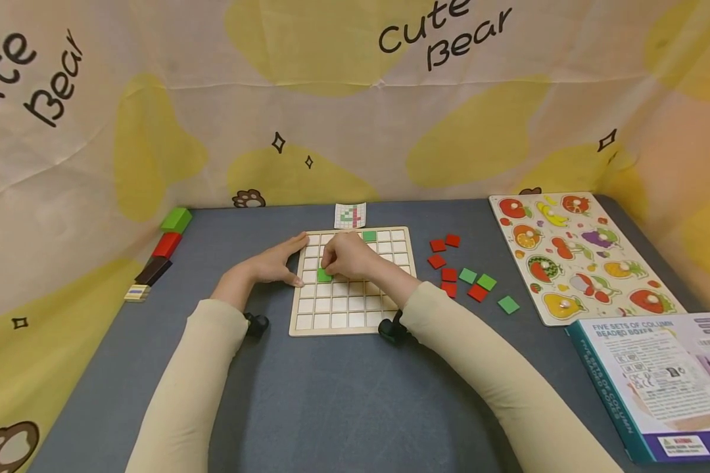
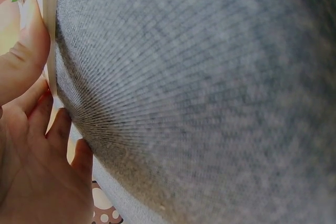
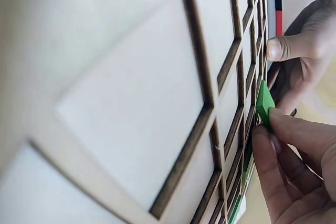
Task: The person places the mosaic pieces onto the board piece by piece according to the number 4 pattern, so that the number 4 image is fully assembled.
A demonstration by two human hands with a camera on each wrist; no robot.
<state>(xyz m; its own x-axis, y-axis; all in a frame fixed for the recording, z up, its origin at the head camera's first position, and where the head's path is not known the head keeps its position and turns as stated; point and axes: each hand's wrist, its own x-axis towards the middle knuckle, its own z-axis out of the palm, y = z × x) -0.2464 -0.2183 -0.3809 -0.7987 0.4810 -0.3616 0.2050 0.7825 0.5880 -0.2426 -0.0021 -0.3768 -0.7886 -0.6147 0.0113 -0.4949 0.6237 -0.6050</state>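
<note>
A wooden grid board (image 1: 355,330) with white squares lies on the dark table. My right hand (image 1: 348,256) is over its upper middle and pinches a green square tile (image 3: 265,100) between thumb and fingertips, the tile tilted at the grid in the right wrist view. Part of a green tile (image 1: 324,275) shows below that hand in the head view. At the board's left side rests my left hand (image 1: 273,261), fingers extended along the edge and thumb against the frame. Another green tile (image 1: 369,236) lies in a top-row square.
Right of the board lie several loose red tiles (image 1: 478,292) and green tiles (image 1: 508,304). A small pattern card (image 1: 350,215) is behind the board. A fruit puzzle board (image 1: 591,259) and a box (image 1: 657,387) occupy the right side. Stacked tiles (image 1: 167,246) line the left edge.
</note>
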